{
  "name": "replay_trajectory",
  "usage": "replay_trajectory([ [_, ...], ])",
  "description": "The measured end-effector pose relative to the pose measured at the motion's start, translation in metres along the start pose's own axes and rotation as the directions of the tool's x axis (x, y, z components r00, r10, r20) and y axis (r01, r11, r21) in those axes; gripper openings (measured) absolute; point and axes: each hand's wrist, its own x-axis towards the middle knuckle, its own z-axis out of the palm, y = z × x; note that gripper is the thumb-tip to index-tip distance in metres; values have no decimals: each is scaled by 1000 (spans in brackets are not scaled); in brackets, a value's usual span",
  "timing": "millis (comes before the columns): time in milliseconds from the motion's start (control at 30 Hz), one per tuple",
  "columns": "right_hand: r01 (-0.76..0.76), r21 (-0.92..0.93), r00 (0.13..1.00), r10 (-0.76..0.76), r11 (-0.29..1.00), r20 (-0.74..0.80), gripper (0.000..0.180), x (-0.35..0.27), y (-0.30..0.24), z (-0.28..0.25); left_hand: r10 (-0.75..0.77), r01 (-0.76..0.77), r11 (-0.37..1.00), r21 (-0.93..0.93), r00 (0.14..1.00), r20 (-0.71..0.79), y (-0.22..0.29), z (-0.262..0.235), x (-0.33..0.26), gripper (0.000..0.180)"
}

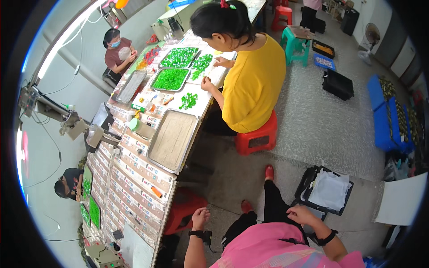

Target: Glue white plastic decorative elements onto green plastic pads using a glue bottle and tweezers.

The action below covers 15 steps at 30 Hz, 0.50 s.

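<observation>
Two hands loosely curled, neither holding anything.
Left hand hangs beside the red stool at the counter edge; right hand is nearer the black tray on the floor.

red stool, pink shirt, black tray, white sheets.

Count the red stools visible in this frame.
3: one under the person in yellow, one beside the table by the left hand, one at the top. Others may be hidden.

Rows of labelled packets on table
</observation>
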Motion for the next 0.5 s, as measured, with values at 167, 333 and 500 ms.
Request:
replay_trajectory([
  [167, 78, 15, 993, -79, 997, 84, 26, 76, -3, -77, -94, 104, 990, 99, 990, -102, -9, 43, 13, 16],
  [333, 148, 38, 989, -148, 988, 13, 22, 133, 0, -160, -487, 503, 864, 32, 850, -202, -44, 84, -6, 17],
  [500, 84, -12, 993, -83, 996, 86, 22, 173, 0, -219, -529, 540, 841, -35, 809, -257, -36, 135, -17, 20],
])
